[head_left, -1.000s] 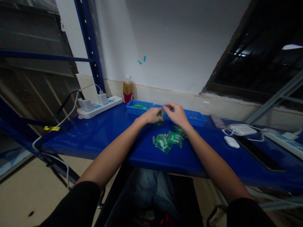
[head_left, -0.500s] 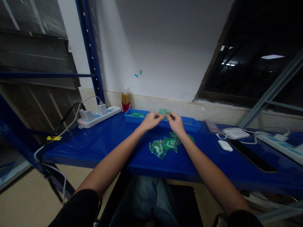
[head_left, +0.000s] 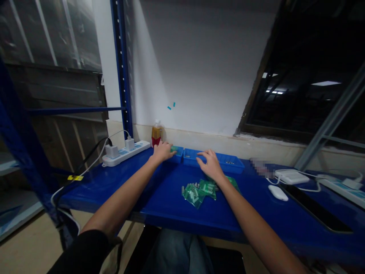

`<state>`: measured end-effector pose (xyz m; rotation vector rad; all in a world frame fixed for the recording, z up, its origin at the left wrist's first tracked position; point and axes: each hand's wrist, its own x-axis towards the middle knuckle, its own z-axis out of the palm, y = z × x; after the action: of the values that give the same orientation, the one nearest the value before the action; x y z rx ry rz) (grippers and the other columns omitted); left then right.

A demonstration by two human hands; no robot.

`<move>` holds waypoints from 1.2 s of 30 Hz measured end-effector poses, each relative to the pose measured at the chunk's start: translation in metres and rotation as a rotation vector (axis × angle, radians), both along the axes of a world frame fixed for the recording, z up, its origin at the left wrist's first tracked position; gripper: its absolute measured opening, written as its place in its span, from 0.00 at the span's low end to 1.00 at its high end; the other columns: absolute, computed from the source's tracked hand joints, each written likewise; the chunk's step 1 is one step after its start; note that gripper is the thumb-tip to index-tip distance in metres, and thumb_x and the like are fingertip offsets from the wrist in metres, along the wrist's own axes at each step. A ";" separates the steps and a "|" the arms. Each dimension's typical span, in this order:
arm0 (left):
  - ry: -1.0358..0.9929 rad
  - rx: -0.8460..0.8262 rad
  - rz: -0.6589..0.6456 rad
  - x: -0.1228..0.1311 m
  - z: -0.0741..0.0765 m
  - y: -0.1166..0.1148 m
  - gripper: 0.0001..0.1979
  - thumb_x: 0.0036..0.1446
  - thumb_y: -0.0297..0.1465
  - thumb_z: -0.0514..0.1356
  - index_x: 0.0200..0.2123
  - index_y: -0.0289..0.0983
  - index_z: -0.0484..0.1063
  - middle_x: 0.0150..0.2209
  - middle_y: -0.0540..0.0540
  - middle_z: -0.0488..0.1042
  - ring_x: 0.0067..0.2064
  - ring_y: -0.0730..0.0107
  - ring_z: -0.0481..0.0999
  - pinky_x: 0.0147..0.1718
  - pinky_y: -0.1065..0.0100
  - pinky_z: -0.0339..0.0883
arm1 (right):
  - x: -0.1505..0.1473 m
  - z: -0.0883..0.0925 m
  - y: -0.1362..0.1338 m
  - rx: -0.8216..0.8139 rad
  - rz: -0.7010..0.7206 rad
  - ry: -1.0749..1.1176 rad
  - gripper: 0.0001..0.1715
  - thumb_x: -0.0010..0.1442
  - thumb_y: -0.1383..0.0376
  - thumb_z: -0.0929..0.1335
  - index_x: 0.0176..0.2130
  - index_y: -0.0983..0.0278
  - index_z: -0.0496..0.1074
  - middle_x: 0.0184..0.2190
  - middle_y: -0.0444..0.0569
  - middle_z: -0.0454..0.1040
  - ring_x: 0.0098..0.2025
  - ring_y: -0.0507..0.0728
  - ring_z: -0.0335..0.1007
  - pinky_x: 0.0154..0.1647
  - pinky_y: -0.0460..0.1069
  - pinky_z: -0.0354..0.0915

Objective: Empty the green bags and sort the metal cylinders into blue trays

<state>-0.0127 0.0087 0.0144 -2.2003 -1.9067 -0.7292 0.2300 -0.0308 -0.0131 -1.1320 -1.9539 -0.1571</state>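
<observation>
My left hand [head_left: 163, 152] reaches over the left blue tray [head_left: 178, 159], fingers spread and slightly curled. Green plastic bags [head_left: 174, 148] show in that tray, right by its fingertips; whether it touches one is hard to see. Over the right blue tray [head_left: 235, 167] hangs my right hand [head_left: 211, 164], thumb and fingers apart with nothing between them. Small metal pieces [head_left: 229, 162] lie in this tray. Nearer me on the blue table, several small green bags [head_left: 195, 195] lie in a pile with pale and silvery cylindrical pieces, partly behind my right wrist.
A bottle [head_left: 156, 133] stands behind the left tray. To the left is a white power strip [head_left: 127, 152] with plugs and cables. On the right are a white case [head_left: 278, 193], a dark phone [head_left: 318, 209], a white charger [head_left: 292, 177] and another power strip [head_left: 342, 189].
My hands have moved apart from the small green bag they held together above the trays. My left went left to the left tray; my right opened over the right tray. The view tilted up.
</observation>
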 end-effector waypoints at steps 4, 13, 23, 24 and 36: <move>0.047 -0.038 -0.026 -0.025 -0.017 -0.004 0.30 0.57 0.51 0.49 0.56 0.39 0.63 0.55 0.37 0.65 0.57 0.48 0.60 0.51 0.47 0.58 | 0.001 -0.004 0.003 -0.046 -0.020 -0.037 0.13 0.58 0.60 0.66 0.40 0.62 0.75 0.37 0.51 0.70 0.45 0.60 0.63 0.49 0.54 0.61; 0.195 -0.069 -0.073 0.001 -0.034 -0.054 0.15 0.60 0.28 0.49 0.49 0.43 0.67 0.47 0.40 0.71 0.49 0.51 0.67 0.43 0.44 0.63 | -0.001 -0.009 0.006 -0.161 -0.054 -0.146 0.15 0.60 0.57 0.64 0.42 0.61 0.75 0.38 0.51 0.70 0.46 0.60 0.61 0.49 0.53 0.58; 0.209 -0.160 -0.089 -0.007 -0.029 -0.095 0.14 0.59 0.29 0.48 0.46 0.43 0.67 0.45 0.40 0.71 0.46 0.50 0.69 0.35 0.51 0.69 | 0.013 -0.018 0.016 -0.391 -0.288 -0.316 0.22 0.59 0.50 0.63 0.46 0.59 0.72 0.44 0.51 0.72 0.50 0.65 0.61 0.50 0.60 0.54; 0.207 -0.171 -0.085 -0.009 -0.028 -0.088 0.14 0.59 0.29 0.48 0.47 0.43 0.67 0.45 0.40 0.72 0.47 0.50 0.70 0.36 0.52 0.68 | 0.015 -0.017 0.017 -0.393 -0.300 -0.323 0.22 0.58 0.49 0.63 0.46 0.59 0.72 0.44 0.51 0.72 0.50 0.65 0.61 0.50 0.60 0.54; 0.129 -0.172 -0.122 -0.005 -0.025 -0.008 0.16 0.53 0.29 0.53 0.45 0.42 0.71 0.48 0.39 0.72 0.52 0.46 0.67 0.49 0.39 0.57 | 0.075 -0.014 0.026 -0.404 -0.349 -0.307 0.40 0.57 0.41 0.61 0.59 0.62 0.62 0.53 0.57 0.70 0.54 0.65 0.65 0.54 0.60 0.57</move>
<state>-0.0181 0.0008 -0.0111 -2.4191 -1.8482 -0.4411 0.3053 -0.0047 -0.0272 -1.8037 -2.0944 -0.1299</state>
